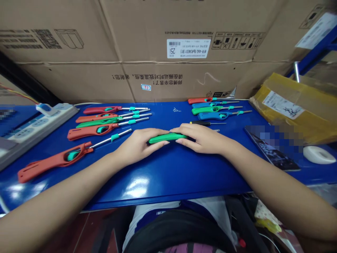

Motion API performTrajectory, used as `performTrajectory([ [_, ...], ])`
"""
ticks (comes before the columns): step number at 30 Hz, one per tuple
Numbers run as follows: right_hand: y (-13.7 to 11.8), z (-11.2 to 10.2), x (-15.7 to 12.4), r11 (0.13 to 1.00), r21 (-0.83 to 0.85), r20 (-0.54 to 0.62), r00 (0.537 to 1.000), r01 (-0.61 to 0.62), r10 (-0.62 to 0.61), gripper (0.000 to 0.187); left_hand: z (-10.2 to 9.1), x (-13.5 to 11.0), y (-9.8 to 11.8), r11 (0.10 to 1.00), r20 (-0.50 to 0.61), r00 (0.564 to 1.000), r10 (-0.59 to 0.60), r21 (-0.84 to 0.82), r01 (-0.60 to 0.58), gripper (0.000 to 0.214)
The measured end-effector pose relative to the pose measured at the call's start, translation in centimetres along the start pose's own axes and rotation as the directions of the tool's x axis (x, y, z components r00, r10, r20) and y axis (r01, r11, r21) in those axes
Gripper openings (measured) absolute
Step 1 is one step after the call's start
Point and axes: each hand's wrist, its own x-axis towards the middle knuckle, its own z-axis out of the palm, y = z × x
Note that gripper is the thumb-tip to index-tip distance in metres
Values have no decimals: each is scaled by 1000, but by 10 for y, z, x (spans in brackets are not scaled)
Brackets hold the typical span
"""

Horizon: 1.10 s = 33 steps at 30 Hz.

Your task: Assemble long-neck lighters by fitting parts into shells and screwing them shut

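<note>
My left hand [138, 143] and my right hand [201, 138] meet over the middle of the blue table, thumbs and fingers closed on the two ends of a green lighter [167, 137]. Its plastic body lies sideways between them; no metal tube shows, and both ends are covered by my fingers. Left of my left hand lie several long-necked lighters in a row, among them a large orange one [52, 163] and a green one [97, 122]. Beyond my right hand are more, including a blue lighter [210, 116]. A dark-handled screwdriver [204, 123] rests just behind my right hand.
A large cardboard box [147, 45] walls off the back. At the left stands a white power strip [37, 128]. On the right are a phone-like dark screen [272, 149], a white rounded object [319, 155] and a yellow-taped package [284, 109]. The table's front edge [168, 201] faces my lap.
</note>
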Motion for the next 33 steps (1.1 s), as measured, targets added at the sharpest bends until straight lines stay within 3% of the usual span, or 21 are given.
performTrajectory([
  [4,-5,2,2,999,46,40,999,23,-25,34,1,-2,2,1000,92,996,13,-14,-12,36],
  [14,-6,-1,3,998,59,34,999,5,-7,26,1,0,1,996,91,996,2,-84,6,34],
  [20,7,-17,-5,996,-63,73,995,-70,74,24,-1,1,3,977,52,992,-119,-174,127,33],
  [24,11,-21,-6,995,-62,126,988,-76,83,28,-3,3,4,943,113,968,-223,-226,244,47],
  [28,12,-18,-5,990,-88,125,985,-109,120,30,-6,6,3,955,132,958,-253,-124,269,54],
  [33,18,-16,-7,979,-66,89,976,-195,200,13,-4,6,-2,990,128,981,-143,17,142,41],
])
